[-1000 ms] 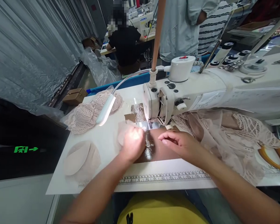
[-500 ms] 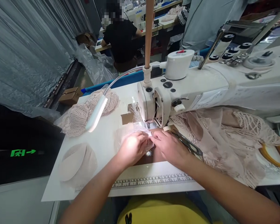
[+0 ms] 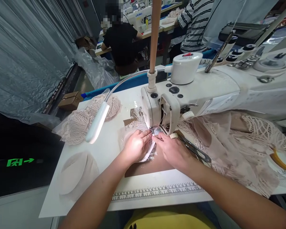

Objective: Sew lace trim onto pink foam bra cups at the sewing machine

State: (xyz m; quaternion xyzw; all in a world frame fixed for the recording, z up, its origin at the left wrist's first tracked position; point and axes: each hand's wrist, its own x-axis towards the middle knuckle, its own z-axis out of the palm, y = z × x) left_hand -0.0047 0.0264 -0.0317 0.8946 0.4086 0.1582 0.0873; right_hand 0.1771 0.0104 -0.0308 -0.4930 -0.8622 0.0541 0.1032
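Under the head of a white sewing machine (image 3: 152, 109) lies a pale pink lace piece (image 3: 126, 135) with a scalloped white edge. My left hand (image 3: 137, 144) is closed on this lace piece, its fingertips pinching close to the presser foot. Just right of the foot, my right hand (image 3: 173, 148) is closed with thumb and forefinger at the lace edge; what lies between those fingertips is too small to make out. A pair of thread snips (image 3: 196, 149) lies beside the right hand. Part of the lace is hidden beneath the left hand.
A lit gooseneck lamp (image 3: 97, 122) hangs over the table's left side. Lace cups (image 3: 83, 119) and round sheer pieces (image 3: 72, 175) lie at left. Lace fabric (image 3: 235, 149) and orange-handled scissors (image 3: 280, 160) are at right. Two people sit or stand beyond the machine.
The lace piece has turned under my left hand, so its scalloped edge now curves below the fingers. Both hands stay at the presser foot. A person in a striped top shows more at the back.
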